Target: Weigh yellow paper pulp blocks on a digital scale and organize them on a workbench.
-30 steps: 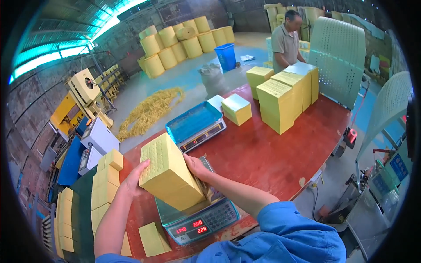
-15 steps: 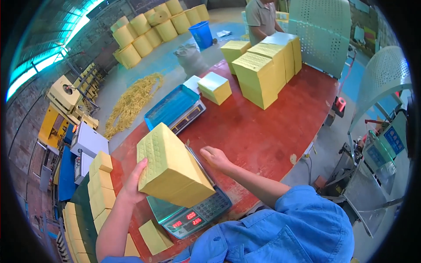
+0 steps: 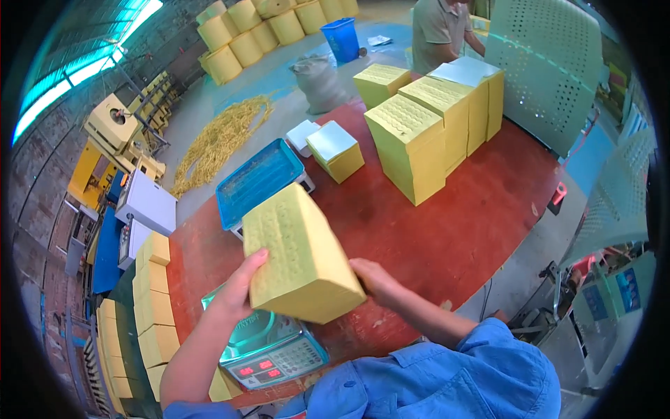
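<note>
While both hands [image 3: 307, 279] clasp it, the yellow stack [image 3: 300, 255] tilts.

Bright, even daylight fills the workshop; a strip of windows [image 3: 77, 77] at upper left glows teal-white and is blown out. Shadows are soft. The centre is sharp; fisheye bending curves straight edges toward the rim, where a black vignette closes in

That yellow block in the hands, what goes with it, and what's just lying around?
In use: yellow block, left hand, right hand, weighing scale under the block.

Lying about: blue bin, grey sack, loose yellow strips on the floor.
</note>
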Motion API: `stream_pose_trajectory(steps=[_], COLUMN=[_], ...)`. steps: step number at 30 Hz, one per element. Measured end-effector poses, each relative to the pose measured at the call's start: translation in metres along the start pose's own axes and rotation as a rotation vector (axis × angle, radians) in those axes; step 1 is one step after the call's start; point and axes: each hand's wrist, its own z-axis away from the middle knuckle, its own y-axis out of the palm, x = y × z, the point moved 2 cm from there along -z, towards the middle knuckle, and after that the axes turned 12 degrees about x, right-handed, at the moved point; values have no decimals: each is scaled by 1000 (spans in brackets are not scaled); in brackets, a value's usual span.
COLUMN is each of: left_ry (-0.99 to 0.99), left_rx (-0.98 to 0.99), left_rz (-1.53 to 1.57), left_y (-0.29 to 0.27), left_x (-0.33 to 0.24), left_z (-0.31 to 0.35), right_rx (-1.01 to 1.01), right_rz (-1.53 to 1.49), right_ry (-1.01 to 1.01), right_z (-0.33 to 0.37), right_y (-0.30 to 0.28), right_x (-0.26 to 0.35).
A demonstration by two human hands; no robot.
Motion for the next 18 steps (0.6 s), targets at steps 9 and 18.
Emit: stream_pose_trajectory(steps=[9, 18], left_ry=[65, 32], left_rx=[-9, 0], left_rz=[233, 39], left_y=[14, 56], left_x=[27, 12], left_z=[-162, -219], right_rx=[-129, -356], right_rz=[248, 92], right_ry=[31, -297], right_z=[-52, -8], right_y=[-138, -146], right_x=[84, 88])
